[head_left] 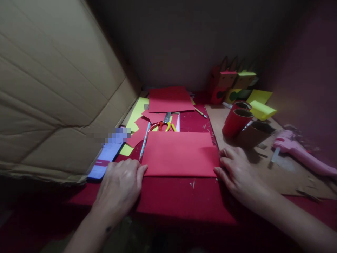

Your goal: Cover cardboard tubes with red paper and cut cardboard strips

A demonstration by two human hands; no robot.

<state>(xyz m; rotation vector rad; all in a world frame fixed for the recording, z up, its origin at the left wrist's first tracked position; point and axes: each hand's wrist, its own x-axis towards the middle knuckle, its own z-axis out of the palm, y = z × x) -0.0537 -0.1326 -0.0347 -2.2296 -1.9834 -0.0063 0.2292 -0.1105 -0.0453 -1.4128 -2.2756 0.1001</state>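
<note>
Red paper (180,154), left fingers (142,169) and right fingers (226,162) pinching its sides, scissors (167,118) partly hidden

can't read the pixelated phone (111,151); see cardboard (52,88) cut off at left, scissors (166,119) probably partly hidden by red paper (180,154).

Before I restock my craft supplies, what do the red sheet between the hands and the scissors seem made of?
Red sheet: matte paper or thin card, going by its flat, shineless surface.
Scissors: blades likely metal, grey with a sheen; handles probably plastic, smooth, evenly red and yellow.
</note>
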